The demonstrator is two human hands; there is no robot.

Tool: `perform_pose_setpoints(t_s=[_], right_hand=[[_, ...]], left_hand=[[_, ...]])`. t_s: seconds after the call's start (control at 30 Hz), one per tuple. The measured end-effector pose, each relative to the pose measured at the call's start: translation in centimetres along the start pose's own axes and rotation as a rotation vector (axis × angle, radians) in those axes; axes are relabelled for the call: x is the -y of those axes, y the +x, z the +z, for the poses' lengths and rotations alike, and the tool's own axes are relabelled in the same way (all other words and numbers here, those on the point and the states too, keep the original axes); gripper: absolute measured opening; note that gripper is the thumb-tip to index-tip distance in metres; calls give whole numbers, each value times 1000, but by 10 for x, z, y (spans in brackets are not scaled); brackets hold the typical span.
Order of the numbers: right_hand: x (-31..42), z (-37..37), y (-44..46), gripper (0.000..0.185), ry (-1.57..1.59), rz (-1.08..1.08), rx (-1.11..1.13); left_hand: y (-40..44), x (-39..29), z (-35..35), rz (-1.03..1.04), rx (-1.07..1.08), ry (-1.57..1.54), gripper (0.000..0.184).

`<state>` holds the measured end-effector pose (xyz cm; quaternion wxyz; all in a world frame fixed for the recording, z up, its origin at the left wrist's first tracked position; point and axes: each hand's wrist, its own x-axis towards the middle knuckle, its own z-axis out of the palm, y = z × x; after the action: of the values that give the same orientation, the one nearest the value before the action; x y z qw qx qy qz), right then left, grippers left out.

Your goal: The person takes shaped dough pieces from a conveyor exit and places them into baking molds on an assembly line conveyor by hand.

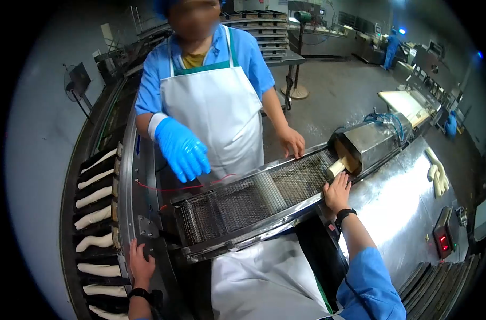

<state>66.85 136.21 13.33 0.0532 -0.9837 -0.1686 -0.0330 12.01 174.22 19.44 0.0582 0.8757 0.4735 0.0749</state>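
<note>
My left hand [141,264] rests with fingers apart on the metal edge of the left conveyor, beside a row of long pale dough strips [97,270] lying in dark trays. My right hand [337,192] lies flat, fingers stretched, on the near rail of the mesh conveyor belt [237,210]. Just beyond its fingertips, a thick dough piece [336,168] sticks out of the metal housing [368,144] onto the belt. Whether my fingertips touch the dough, I cannot tell. Neither hand holds anything.
Across the belt stands a co-worker in a white apron [211,101], one hand in a blue glove [184,152], the other on the far rail. To the right, a steel table [392,197] bears dough pieces [437,173] and a scale with red digits [443,240]. Stacked trays [259,32] stand behind.
</note>
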Motion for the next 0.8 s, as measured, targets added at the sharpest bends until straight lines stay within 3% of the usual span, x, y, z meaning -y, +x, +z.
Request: perform_pose_setpoints(t_s=[0.33, 0.8], right_hand=[[34, 14, 23, 55, 4, -178, -181], [66, -12, 7, 39, -120, -309, -46]], left_hand=[[-4, 1, 0, 67, -69, -87, 45], [-4, 5, 7, 28, -67, -81, 44]])
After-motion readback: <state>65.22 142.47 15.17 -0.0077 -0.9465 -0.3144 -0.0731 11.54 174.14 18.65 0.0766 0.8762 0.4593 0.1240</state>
